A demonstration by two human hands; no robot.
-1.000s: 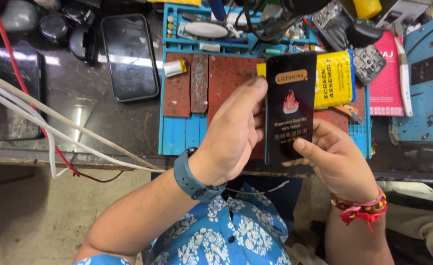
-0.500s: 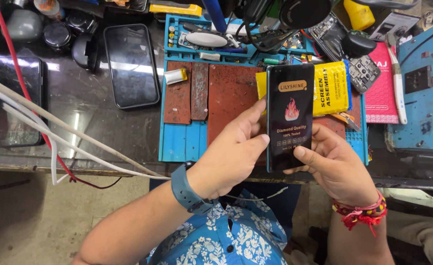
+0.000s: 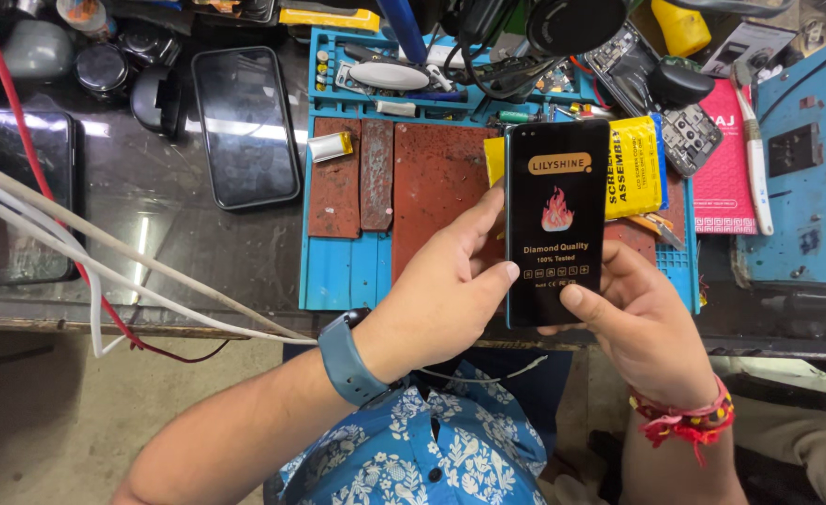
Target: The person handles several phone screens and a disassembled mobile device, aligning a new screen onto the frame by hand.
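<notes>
I hold a black phone screen panel [image 3: 557,220] upright over the front of the workbench; its face carries a protective film with a flame picture and printed text. My left hand [image 3: 441,290] grips its left edge, thumb on the lower left of the face. My right hand [image 3: 642,323] supports the lower right corner, thumb pressed on the bottom of the face. A blue watch is on my left wrist and a red thread band on my right wrist. Behind the panel lies a yellow packet [image 3: 630,168] on the blue repair mat [image 3: 347,266].
A dark phone [image 3: 245,126] lies face up left of the mat, another [image 3: 22,196] at the far left. White and red cables [image 3: 104,271] cross the bench's left front. Tools and parts crowd the mat's back. A pink box [image 3: 724,178] and blue machine [image 3: 811,168] stand right.
The panel and both hands sit slightly lower and more upright in view than a second ago; my left thumb has slid down along the panel's left edge.
</notes>
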